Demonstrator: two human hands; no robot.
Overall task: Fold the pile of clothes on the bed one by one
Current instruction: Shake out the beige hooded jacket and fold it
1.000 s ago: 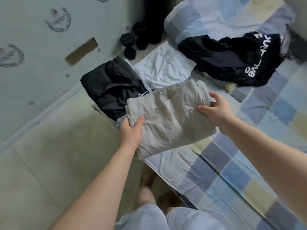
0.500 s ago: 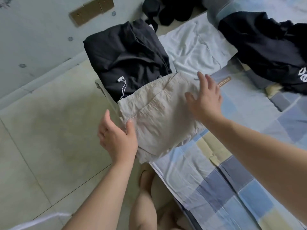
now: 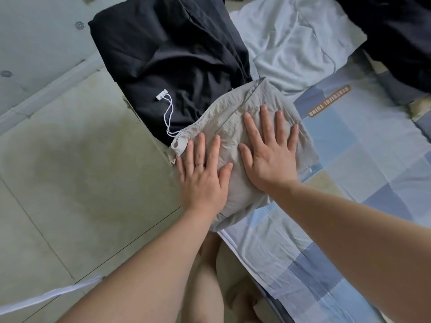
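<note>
A folded beige garment lies at the near-left edge of the bed. My left hand presses flat on its left part, fingers straight and spread, a ring on one finger. Beside it, my right hand lies flat on the garment's middle with fingers spread. Behind the beige piece sits a folded black garment with a white drawstring trailing from it. A folded pale blue garment lies to the right of the black one. A crumpled black garment fills the top right corner.
The bed carries a blue, grey and yellow checked sheet with a brown label. Left of the bed is a pale tiled floor and a grey wall base. My bare legs stand between floor and bed edge.
Both hands let go of the beige garment's edges and came down flat on top of it. The view has moved closer and lower over the folded pieces.
</note>
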